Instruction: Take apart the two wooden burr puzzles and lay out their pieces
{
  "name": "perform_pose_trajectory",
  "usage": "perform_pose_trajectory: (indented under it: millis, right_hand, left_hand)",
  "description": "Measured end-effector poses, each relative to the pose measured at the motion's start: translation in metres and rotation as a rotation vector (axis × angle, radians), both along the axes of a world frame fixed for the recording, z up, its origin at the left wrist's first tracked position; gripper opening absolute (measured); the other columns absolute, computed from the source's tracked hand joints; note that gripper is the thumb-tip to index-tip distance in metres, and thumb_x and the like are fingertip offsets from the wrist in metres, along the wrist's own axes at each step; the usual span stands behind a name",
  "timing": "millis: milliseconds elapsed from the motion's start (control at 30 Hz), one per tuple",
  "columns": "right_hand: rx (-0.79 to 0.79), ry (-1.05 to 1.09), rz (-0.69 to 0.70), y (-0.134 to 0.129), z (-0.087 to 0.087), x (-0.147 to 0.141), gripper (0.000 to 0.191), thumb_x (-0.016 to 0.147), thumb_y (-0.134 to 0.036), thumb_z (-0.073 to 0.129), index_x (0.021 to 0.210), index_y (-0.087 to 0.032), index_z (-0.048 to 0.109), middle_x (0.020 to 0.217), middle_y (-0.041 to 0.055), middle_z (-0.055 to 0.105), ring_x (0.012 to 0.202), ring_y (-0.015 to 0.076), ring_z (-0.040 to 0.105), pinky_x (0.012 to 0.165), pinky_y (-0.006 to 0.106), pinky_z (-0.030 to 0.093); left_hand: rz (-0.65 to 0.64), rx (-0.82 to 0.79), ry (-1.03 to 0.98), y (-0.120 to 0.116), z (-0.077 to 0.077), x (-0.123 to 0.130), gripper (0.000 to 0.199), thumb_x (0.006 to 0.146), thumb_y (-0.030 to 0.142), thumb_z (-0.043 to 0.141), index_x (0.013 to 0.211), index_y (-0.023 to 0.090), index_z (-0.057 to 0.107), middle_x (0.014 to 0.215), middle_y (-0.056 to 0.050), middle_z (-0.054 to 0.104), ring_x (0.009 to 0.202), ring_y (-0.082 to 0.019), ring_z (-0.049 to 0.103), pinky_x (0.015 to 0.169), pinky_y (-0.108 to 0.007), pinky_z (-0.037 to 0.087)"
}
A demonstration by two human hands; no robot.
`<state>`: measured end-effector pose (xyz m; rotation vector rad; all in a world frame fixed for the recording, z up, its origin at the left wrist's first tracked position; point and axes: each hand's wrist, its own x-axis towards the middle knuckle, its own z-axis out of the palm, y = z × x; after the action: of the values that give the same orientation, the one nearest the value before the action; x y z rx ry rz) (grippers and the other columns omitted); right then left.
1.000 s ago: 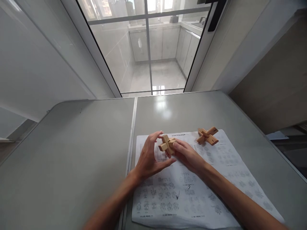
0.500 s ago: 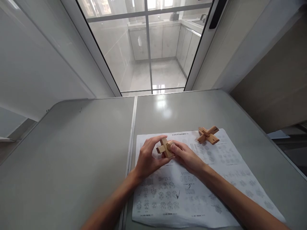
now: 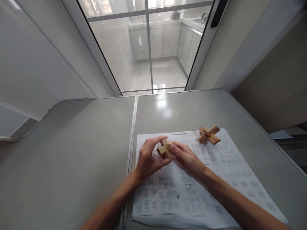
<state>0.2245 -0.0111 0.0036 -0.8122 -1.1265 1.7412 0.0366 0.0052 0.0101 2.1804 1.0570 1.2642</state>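
Observation:
A small cross-shaped wooden burr puzzle point(image 3: 166, 149) of interlocking pale bars is held between both hands, over the printed sheet point(image 3: 168, 207). My left hand point(image 3: 148, 159) grips it from the left, with fingers at its top and the thumb along its underside. From the right, my right hand point(image 3: 185, 156) pinches one bar, its thumb on the near face. Part of the puzzle is covered by the fingers. A second, more orange wooden puzzle point(image 3: 209, 134) with crossing bars lies at the sheet's upper right corner, apart from both hands.
The sheet carries rows of small printed diagrams and lies on a grey table point(image 3: 72, 153). A metal seam point(image 3: 131, 140) runs down the table left of the sheet. Beyond the far edge stands a glass door point(image 3: 165, 44) with a metal frame.
The view has shifted very slightly. Both hands keep their hold, and the puzzle's left bar looks slightly turned between the fingers.

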Motion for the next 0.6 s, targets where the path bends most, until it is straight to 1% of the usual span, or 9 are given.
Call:
perform_pose_trajectory:
  millis: [200,333,400,467,600]
  right_hand:
    - [0.015,-0.050,-0.014,0.0001,0.0031,0.0005,0.042,0.105,-0.058,0.064,0.112,-0.019,0.076,0.107,0.0110,0.077,0.098,0.0265,0.072,0.090,0.038,0.055]
    - [0.027,-0.047,-0.013,-0.0005,0.0060,0.0012,0.040,0.105,-0.057,0.064,0.111,-0.019,0.076,0.106,0.0098,0.077,0.097,0.0255,0.072,0.089,0.037,0.055]
    - [0.025,-0.041,-0.002,-0.0009,0.0060,0.0011,0.039,0.105,-0.057,0.064,0.110,-0.020,0.077,0.106,0.0097,0.077,0.097,0.0257,0.072,0.090,0.038,0.056]
    - [0.011,-0.034,0.005,-0.0007,0.0046,0.0008,0.041,0.105,-0.058,0.064,0.109,-0.019,0.077,0.106,0.0103,0.077,0.097,0.0262,0.072,0.090,0.038,0.056]
    - [-0.070,0.046,0.012,0.0023,0.0017,0.0008,0.046,0.101,-0.062,0.067,0.111,-0.019,0.076,0.105,0.0105,0.077,0.094,0.0249,0.073,0.087,0.038,0.057]
  left_hand:
    - [-0.009,-0.016,-0.004,-0.0015,-0.0010,-0.0005,0.062,0.085,0.032,0.090,0.140,0.028,0.062,0.127,-0.008,0.078,0.110,-0.026,0.077,0.098,-0.041,0.063]
    - [-0.007,0.091,0.037,-0.0001,-0.0007,-0.0013,0.061,0.087,0.029,0.088,0.142,0.028,0.061,0.125,-0.008,0.079,0.109,-0.026,0.077,0.096,-0.041,0.063]
    - [-0.014,0.119,0.045,0.0004,-0.0007,-0.0017,0.061,0.087,0.027,0.088,0.142,0.028,0.061,0.125,-0.008,0.080,0.108,-0.025,0.077,0.095,-0.040,0.063]
    - [-0.022,0.088,0.042,0.0003,-0.0005,-0.0015,0.061,0.087,0.029,0.088,0.141,0.027,0.061,0.125,-0.008,0.080,0.108,-0.026,0.077,0.095,-0.041,0.063]
    - [-0.013,-0.060,-0.009,-0.0012,0.0004,0.0003,0.060,0.085,0.035,0.090,0.138,0.027,0.063,0.128,-0.010,0.079,0.111,-0.027,0.077,0.099,-0.043,0.063]
